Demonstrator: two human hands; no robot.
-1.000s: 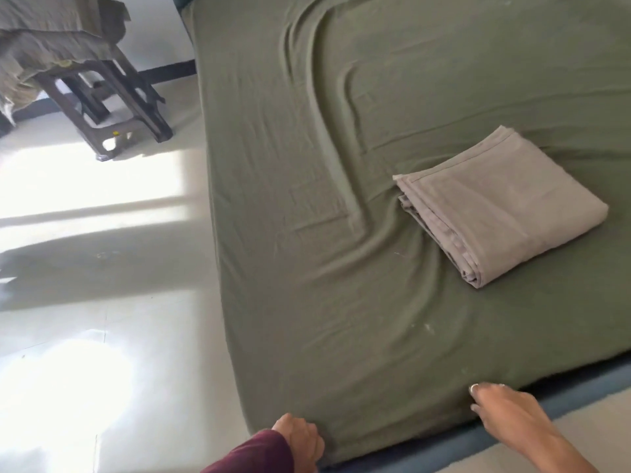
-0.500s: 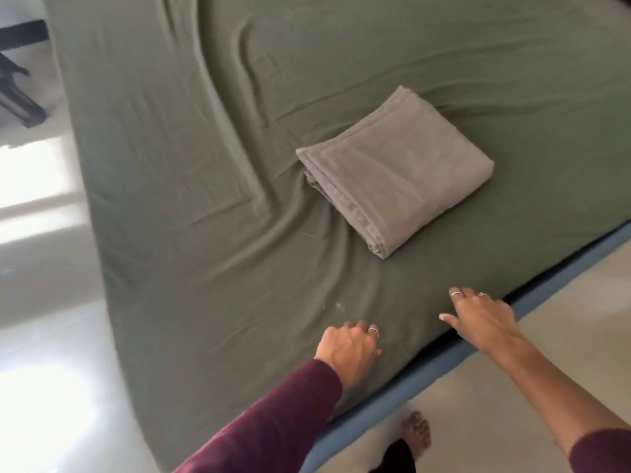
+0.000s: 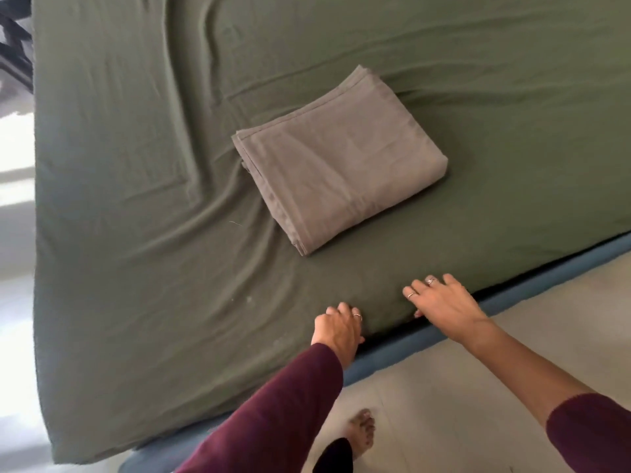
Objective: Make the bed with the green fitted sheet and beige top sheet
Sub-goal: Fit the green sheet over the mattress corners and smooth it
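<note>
The green fitted sheet (image 3: 143, 186) covers the mattress, with long creases running across its left half. A folded beige top sheet (image 3: 341, 162) lies on it near the middle. My left hand (image 3: 338, 331) rests at the near edge of the bed, fingers curled down onto the green fabric; whether it grips the sheet is unclear. My right hand (image 3: 444, 302) lies a little to the right on the same edge, fingers spread flat over the sheet. Both hands are a short way in front of the folded sheet and do not touch it.
A blue mattress edge (image 3: 532, 288) shows below the green sheet along the near side. Pale floor tiles (image 3: 478, 387) lie under my arms, with my bare foot (image 3: 362, 435) on them. A dark stool's legs (image 3: 13, 46) stand at the far left.
The view has swung right along the bed edge. Both hands have come up from the near corner to the side edge and now rest on the green sheet. The folded sheet has not moved.
</note>
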